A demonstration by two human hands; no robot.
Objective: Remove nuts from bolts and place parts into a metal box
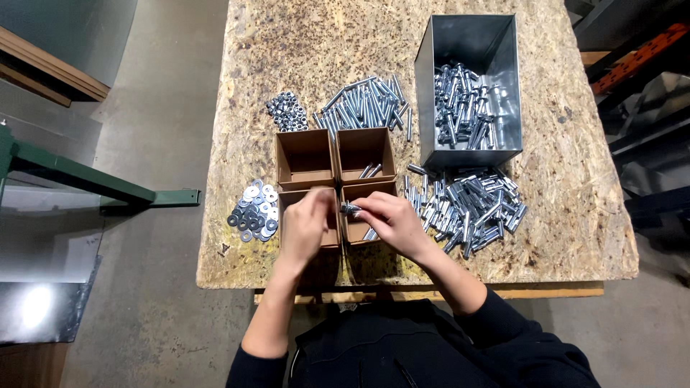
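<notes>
My left hand [307, 221] and my right hand [392, 223] meet above the near pair of small brown cardboard boxes [336, 188]. Between the fingertips of both hands is a small silver bolt assembly [350, 209]; the fingers hide most of it. The far right box [366, 156] holds a few bolts, and the far left box [305, 159] looks bare. A pile of flat washers [255, 210] lies just left of my left hand. A heap of silver sleeve anchors [467, 207] lies just right of my right hand.
A tall open metal bin [471, 90] with several bolts stands at the back right. Long bolts [366, 104] and a small pile of nuts [287, 111] lie behind the boxes. The chipboard table [560, 215] ends at a concrete floor; a green metal frame [86, 179] stands left.
</notes>
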